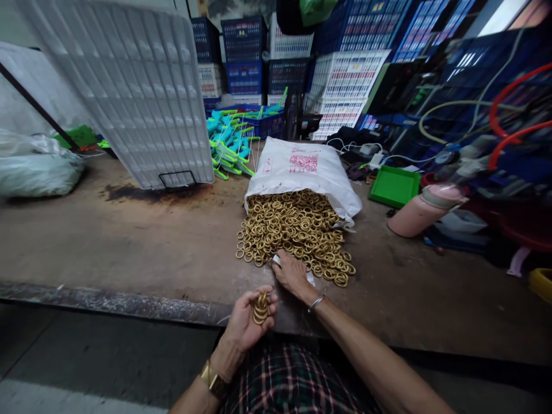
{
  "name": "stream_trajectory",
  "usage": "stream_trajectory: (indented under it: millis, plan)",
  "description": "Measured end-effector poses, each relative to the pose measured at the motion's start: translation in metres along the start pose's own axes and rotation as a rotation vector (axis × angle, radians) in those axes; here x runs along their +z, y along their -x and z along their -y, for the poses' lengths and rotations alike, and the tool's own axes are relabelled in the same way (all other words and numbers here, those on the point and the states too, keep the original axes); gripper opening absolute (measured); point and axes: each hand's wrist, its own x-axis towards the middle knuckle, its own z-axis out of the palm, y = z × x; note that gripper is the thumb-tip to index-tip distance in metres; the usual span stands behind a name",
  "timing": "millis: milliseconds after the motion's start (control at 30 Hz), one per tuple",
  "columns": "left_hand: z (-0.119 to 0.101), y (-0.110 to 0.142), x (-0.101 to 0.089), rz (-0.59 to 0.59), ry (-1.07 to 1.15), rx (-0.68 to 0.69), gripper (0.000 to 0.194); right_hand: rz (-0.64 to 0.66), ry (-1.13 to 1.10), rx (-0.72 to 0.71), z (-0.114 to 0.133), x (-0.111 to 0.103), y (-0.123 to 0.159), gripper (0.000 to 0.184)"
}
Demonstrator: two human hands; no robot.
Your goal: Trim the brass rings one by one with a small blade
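Observation:
A heap of gold-coloured rings (288,227) spills from the mouth of a white sack (297,164) onto the wooden table. My left hand (252,316) is turned palm up near the table's front edge. Its fingers are curled around several gold rings (260,309). My right hand (293,275) reaches down at the front edge of the heap, fingers bent and touching the rings. A white band or wrap shows at its fingertips. Whatever lies between those fingers is hidden. A small clear plastic piece (311,278) lies beside this hand.
A ribbed translucent panel (142,98) stands on the wooden table (172,241) at left. Behind the sack are green and turquoise plastic pieces (233,144) and stacked crates (340,75). A green tray (394,186) and a pink bottle (420,213) stand right, near cables.

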Motion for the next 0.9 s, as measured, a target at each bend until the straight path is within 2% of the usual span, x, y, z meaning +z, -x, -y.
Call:
stream_trajectory:
  millis: [267, 400, 533, 633, 733, 900]
  plan:
    - [0.0, -0.006, 0.004, -0.166, 0.024, 0.005, 0.016, -0.052, -0.027, -0.023, -0.005, 0.003, 0.001, 0.017]
    - [-0.006, -0.007, 0.003, -0.151, -0.011, 0.054, 0.006, -0.027, -0.196, -0.098, -0.006, 0.0, 0.011, 0.015]
    - [-0.01, -0.006, 0.004, -0.147, -0.068, 0.134, 0.017, -0.002, -0.396, -0.218, -0.003, -0.008, 0.029, 0.012]
    - [-0.008, -0.005, 0.006, -0.16, -0.16, 0.21, 0.014, -0.037, -0.467, -0.295, -0.001, -0.012, 0.04, 0.013]
    - [-0.004, -0.003, 0.008, -0.172, -0.298, 0.286, 0.022, -0.062, -0.485, -0.342, -0.003, -0.013, 0.046, 0.015]
    - [0.002, -0.001, 0.009, -0.12, -0.552, 0.298, 0.031, -0.037, -0.515, -0.357, -0.006, -0.013, 0.051, 0.014]
